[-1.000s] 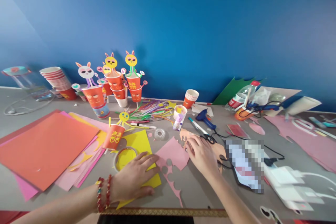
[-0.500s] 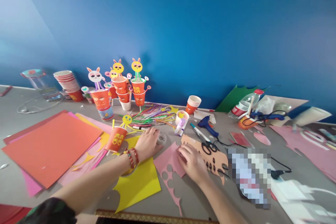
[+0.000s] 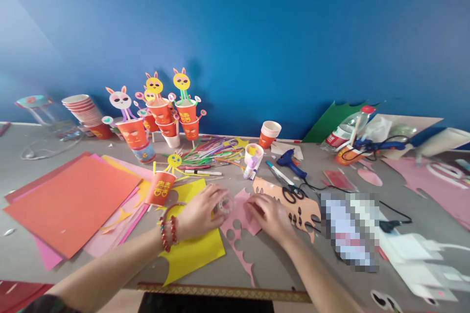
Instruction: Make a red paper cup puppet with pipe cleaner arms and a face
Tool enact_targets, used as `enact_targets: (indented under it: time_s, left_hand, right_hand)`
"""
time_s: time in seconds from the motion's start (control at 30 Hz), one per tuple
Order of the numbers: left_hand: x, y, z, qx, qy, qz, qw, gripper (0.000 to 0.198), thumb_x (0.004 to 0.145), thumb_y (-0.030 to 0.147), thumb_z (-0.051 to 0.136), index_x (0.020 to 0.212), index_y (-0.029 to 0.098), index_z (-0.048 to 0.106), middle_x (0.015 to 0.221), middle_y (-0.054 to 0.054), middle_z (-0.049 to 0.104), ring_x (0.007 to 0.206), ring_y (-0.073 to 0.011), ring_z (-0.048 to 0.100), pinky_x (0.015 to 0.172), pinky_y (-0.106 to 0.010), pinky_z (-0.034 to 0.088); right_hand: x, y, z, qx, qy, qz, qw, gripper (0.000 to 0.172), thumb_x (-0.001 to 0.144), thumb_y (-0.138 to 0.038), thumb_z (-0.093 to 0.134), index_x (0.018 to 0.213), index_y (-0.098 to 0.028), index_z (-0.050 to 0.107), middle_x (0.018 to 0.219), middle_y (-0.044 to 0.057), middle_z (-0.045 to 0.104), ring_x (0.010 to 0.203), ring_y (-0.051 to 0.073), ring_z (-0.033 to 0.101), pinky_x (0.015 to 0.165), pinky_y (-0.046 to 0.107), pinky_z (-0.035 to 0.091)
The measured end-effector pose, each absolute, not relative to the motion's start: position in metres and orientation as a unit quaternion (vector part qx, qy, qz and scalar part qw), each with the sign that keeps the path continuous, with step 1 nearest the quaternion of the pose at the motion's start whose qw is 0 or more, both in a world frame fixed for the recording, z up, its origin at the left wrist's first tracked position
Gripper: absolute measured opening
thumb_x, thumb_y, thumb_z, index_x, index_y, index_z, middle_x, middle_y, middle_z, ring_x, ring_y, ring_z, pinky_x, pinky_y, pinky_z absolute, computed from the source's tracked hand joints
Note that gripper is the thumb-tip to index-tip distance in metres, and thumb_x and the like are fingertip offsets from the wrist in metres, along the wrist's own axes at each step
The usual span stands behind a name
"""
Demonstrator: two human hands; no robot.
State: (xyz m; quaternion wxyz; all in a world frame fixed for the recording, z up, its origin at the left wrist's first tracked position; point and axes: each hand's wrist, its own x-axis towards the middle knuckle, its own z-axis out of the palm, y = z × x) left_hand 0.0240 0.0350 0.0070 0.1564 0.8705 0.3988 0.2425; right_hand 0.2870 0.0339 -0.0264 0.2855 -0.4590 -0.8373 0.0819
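My left hand (image 3: 201, 215), with red bead bracelets at the wrist, has its fingers curled round a roll of clear tape (image 3: 224, 204). Just to the right, my right hand (image 3: 270, 217) is closed, its fingertips together over a pink paper sheet (image 3: 240, 204) with cut-out edges. Whether anything is pinched in them is hidden. Under my left hand lies a yellow sheet (image 3: 194, 264). A red paper cup (image 3: 161, 188) leans behind that hand, with a yellow bunny-face cutout (image 3: 174, 160) on pipe-cleaner legs above it.
Decorated cup figures (image 3: 131, 132) stand at the back left, beyond stacked orange sheets (image 3: 73, 200). Pipe cleaners (image 3: 209, 151) spread behind my hands. On the right are black-handled scissors (image 3: 293, 194), a blue glue gun (image 3: 292, 164), its cord, and white plugs (image 3: 414, 249).
My left hand has closed round the tape roll and drawn it slightly nearer. The fingers of my right hand have curled together over the pink paper. The camera view has shifted a little.
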Motion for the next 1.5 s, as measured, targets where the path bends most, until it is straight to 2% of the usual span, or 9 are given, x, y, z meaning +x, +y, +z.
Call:
enact_targets:
  time_s: [0.13, 0.33, 0.77, 1.5]
  left_hand:
    - [0.024, 0.016, 0.001, 0.877, 0.381, 0.219, 0.193, 0.050, 0.087, 0.027, 0.064, 0.135, 0.020, 0.050, 0.131, -0.013, 0.062, 0.122, -0.0292, 0.059, 0.105, -0.044, 0.051]
    - [0.021, 0.009, -0.001, 0.884, 0.376, 0.190, 0.204, 0.050, 0.086, 0.026, 0.064, 0.134, 0.024, 0.050, 0.127, -0.009, 0.062, 0.117, -0.0266, 0.060, 0.103, -0.041, 0.051]
    - [0.020, 0.007, 0.001, 0.889, 0.366, 0.161, 0.221, 0.055, 0.079, 0.021, 0.063, 0.132, 0.022, 0.051, 0.126, -0.010, 0.061, 0.115, -0.0285, 0.057, 0.102, -0.043, 0.050]
    - [0.018, 0.009, 0.002, 0.883, 0.368, 0.162, 0.240, 0.056, 0.078, 0.019, 0.065, 0.132, 0.022, 0.053, 0.128, -0.009, 0.062, 0.116, -0.0275, 0.056, 0.103, -0.042, 0.049]
  right_hand:
    - [0.287, 0.033, -0.024, -0.459, -0.839, 0.086, 0.279, 0.015, 0.097, -0.020, 0.053, 0.093, -0.021, 0.068, 0.094, 0.008, 0.074, 0.087, 0.023, 0.069, 0.076, 0.033, 0.053]
    - [0.284, 0.033, -0.025, -0.460, -0.838, 0.083, 0.282, 0.018, 0.097, -0.017, 0.053, 0.091, -0.021, 0.069, 0.094, 0.008, 0.074, 0.086, 0.023, 0.069, 0.075, 0.032, 0.053]
    - [0.285, 0.035, -0.022, -0.460, -0.838, 0.082, 0.281, 0.019, 0.097, -0.017, 0.052, 0.089, -0.022, 0.069, 0.094, 0.008, 0.074, 0.085, 0.023, 0.070, 0.073, 0.032, 0.054]
    - [0.286, 0.036, -0.021, -0.459, -0.837, 0.094, 0.283, 0.021, 0.097, -0.015, 0.050, 0.089, -0.021, 0.068, 0.093, 0.007, 0.074, 0.085, 0.022, 0.070, 0.074, 0.032, 0.053]
